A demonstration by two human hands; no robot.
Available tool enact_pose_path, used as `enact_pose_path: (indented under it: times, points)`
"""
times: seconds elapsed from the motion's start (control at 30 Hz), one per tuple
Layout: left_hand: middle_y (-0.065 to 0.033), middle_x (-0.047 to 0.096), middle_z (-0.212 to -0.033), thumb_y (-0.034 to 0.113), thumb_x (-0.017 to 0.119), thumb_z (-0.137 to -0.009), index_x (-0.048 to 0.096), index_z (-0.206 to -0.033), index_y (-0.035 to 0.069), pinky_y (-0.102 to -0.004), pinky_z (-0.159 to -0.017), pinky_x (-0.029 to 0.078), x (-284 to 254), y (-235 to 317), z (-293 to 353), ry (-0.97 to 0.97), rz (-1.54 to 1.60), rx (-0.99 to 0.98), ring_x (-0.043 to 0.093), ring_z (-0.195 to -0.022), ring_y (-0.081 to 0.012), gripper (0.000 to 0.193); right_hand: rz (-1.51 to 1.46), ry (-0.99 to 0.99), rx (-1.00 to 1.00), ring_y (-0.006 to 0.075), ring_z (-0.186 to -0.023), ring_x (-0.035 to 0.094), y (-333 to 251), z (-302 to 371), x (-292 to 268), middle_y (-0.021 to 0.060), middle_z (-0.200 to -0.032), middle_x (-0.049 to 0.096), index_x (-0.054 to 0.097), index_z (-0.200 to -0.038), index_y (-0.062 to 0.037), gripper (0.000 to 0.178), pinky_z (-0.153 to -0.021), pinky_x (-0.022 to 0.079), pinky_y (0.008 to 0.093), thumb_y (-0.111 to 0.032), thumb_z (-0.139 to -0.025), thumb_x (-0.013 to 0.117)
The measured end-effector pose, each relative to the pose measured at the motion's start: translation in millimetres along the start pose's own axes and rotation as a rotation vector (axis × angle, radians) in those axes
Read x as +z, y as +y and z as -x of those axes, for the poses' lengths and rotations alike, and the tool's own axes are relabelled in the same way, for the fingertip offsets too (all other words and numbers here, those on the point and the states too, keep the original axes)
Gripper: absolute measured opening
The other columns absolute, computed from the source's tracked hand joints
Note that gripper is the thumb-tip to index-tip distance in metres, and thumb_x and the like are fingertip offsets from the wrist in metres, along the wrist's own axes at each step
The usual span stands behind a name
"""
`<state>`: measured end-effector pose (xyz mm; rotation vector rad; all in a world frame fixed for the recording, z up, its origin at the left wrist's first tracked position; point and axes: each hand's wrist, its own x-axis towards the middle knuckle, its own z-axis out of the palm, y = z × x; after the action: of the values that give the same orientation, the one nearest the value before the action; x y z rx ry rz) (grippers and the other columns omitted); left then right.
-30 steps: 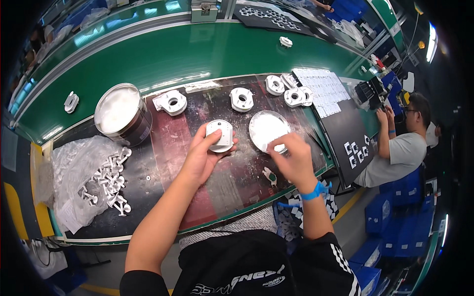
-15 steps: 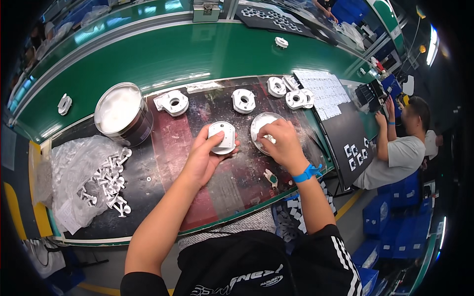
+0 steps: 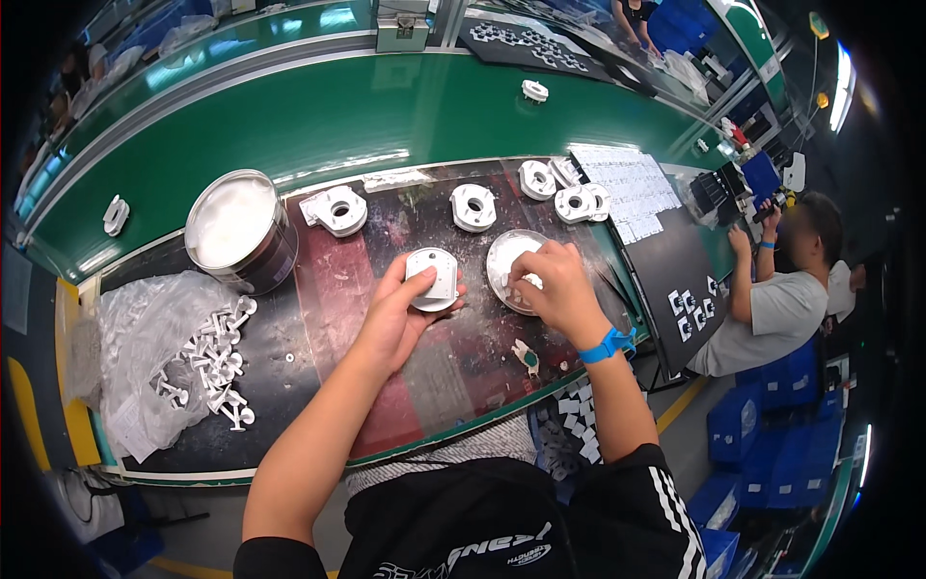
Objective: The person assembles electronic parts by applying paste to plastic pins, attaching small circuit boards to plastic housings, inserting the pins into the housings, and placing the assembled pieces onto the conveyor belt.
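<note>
My left hand (image 3: pixel 397 307) is closed around a white plastic housing (image 3: pixel 434 280), a part with a flat, rounded face. The thumb presses on that face. To its right, my right hand (image 3: pixel 557 294), with a blue band at the wrist, reaches into a shallow round dish (image 3: pixel 494 262) of small white pieces. Its fingers are pinched together; what they hold, if anything, is too small to make out. Beyond the hands lie a white ring-shaped housing (image 3: pixel 455 220) and another housing with a round hole (image 3: pixel 324 220).
A bucket of white paste (image 3: pixel 273 262) stands at left, behind a plastic bag (image 3: pixel 130 323) and several white stemmed parts (image 3: pixel 220 362). More housings (image 3: pixel 536 179) lie by a black board (image 3: pixel 666 280). The green belt (image 3: pixel 328 116) runs behind. At right sits a co-worker (image 3: pixel 772 309).
The loose white parts on the green belt have moved left. My right hand has shifted slightly right over the dish, fingers still pinched. My left hand keeps its hold on the housing.
</note>
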<state>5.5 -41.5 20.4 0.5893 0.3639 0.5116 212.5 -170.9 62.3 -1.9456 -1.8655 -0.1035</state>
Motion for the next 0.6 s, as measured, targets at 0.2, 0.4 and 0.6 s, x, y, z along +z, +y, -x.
enact_pose_path:
  times: [0.2, 0.4, 0.6]
  points:
    - [-0.0204, 0.061, -0.115, 0.013, 0.054, -0.096, 0.042, -0.124, 0.003, -0.042, -0.087, 0.055, 0.3, 0.2, -0.1, -0.021, 0.003, -0.005, 0.065, -0.103, -0.0314, 0.032, -0.015, 0.001, 0.032, 0.0238, -0.08, 0.056, -1.3, -2.1, 0.7, 0.0002, -0.077, 0.064, 0.062, -0.077, -0.0131, 0.013, -0.075, 0.037, 0.0367, -0.005, -0.071, 0.07]
    - [-0.0197, 0.06, -0.116, 0.014, 0.055, -0.096, 0.04, -0.127, 0.005, -0.0425, -0.089, 0.055, -1.9, -1.1, -0.9, 0.009, -0.009, 0.017, 0.065, -0.103, -0.0316, 0.036, -0.63, 0.139, 0.407, 0.0094, -0.079, 0.061, -23.1, -9.2, -12.4, 0.0016, -0.083, 0.067, 0.066, -0.108, -0.0066, 0.03, -0.071, 0.048, 0.0257, 0.002, -0.079, 0.07]
    - [-0.0196, 0.06, -0.116, 0.015, 0.053, -0.096, 0.037, -0.132, 0.009, -0.044, -0.091, 0.054, 2.1, 4.1, 1.5, -0.067, 0.028, 0.035, 0.064, -0.105, -0.0339, 0.04, -1.481, 0.15, 0.43, 0.0108, -0.077, 0.06, -29.3, -37.7, 17.4, 0.0065, -0.095, 0.065, 0.06, -0.116, -0.0017, 0.027, -0.067, 0.05, 0.0237, -0.004, -0.09, 0.065]
